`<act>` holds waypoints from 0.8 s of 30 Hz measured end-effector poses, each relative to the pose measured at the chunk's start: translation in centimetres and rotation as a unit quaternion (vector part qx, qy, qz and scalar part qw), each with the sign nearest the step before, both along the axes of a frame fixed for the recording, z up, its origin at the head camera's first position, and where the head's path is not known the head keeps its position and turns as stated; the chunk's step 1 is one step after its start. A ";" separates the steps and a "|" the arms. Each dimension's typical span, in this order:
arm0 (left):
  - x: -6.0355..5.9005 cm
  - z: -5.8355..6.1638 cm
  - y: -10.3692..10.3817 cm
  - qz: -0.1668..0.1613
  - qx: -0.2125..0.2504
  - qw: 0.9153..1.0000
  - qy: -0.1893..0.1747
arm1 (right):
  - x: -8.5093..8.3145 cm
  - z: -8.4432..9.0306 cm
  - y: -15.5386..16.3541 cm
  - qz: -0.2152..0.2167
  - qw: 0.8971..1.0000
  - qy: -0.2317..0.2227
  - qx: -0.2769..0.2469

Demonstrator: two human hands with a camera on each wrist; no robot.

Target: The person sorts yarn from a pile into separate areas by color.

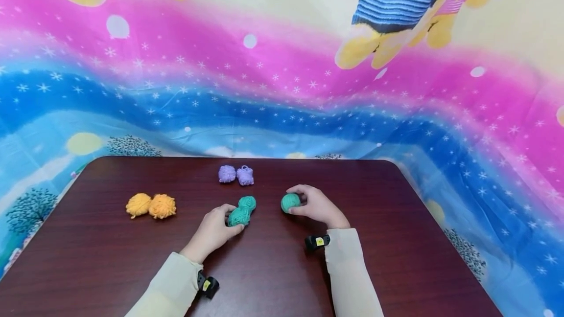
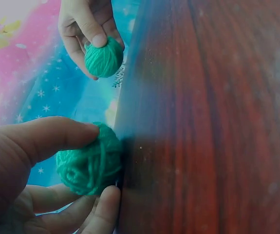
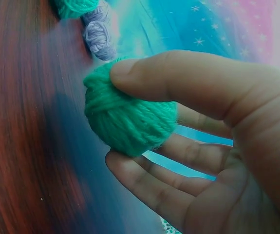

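Right hand (image 1: 315, 205) pinches green yarn ball (image 1: 291, 202); left hand (image 1: 214, 229) grips green double ball (image 1: 241, 212).

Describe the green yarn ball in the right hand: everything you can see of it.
The green yarn ball is a small, round ball of teal-green yarn, wound in loose overlapping strands with a soft, fuzzy look. The right hand pinches it, thumb on top and fingers curled beneath, at the surface of the dark wooden table; whether it touches the wood cannot be told. It sits apart from the green pair at the left hand.
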State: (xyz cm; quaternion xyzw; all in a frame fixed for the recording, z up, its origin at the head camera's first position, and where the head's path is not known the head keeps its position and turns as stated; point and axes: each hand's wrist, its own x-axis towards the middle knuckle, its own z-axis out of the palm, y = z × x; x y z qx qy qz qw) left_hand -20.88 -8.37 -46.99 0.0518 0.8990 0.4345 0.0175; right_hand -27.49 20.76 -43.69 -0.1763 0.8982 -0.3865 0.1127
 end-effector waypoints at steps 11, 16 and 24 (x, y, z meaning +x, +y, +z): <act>-0.1 0.5 -0.4 0.022 -0.003 1.000 0.013 | -0.2 -0.3 -0.4 0.024 0.999 0.003 -0.029; -0.1 1.2 -1.2 0.031 -0.005 0.999 0.005 | -0.1 -0.4 -1.2 0.033 0.999 -0.002 -0.027; 0.1 1.8 -1.9 0.028 -0.014 1.000 -0.004 | 0.3 -1.0 -2.5 0.057 0.998 -0.020 -0.010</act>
